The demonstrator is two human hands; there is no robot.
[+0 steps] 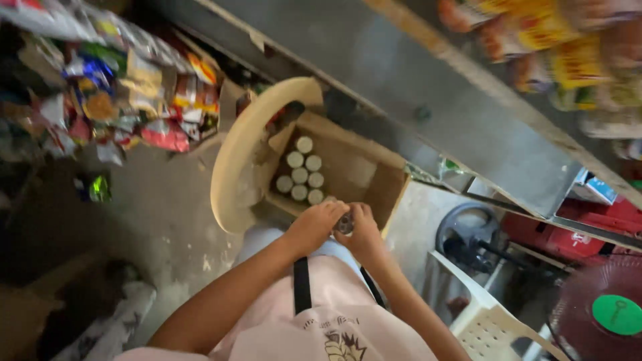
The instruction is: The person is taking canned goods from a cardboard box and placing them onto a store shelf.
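Observation:
Both my hands meet over the near edge of an open cardboard box (374,175). My left hand (315,224) and my right hand (364,230) close together around one small can (345,224), whose metal top shows between the fingers. Inside the box several cans with pale round lids (301,170) stand upright in rows at its left side. The box rests on a beige plastic chair (234,160).
Packets of snacks (114,80) hang at the upper left and more (548,40) at the upper right. A grey shelf board (428,87) runs diagonally above the box. A white plastic chair (488,321), a fan (602,311) and red crates (568,234) stand on the right.

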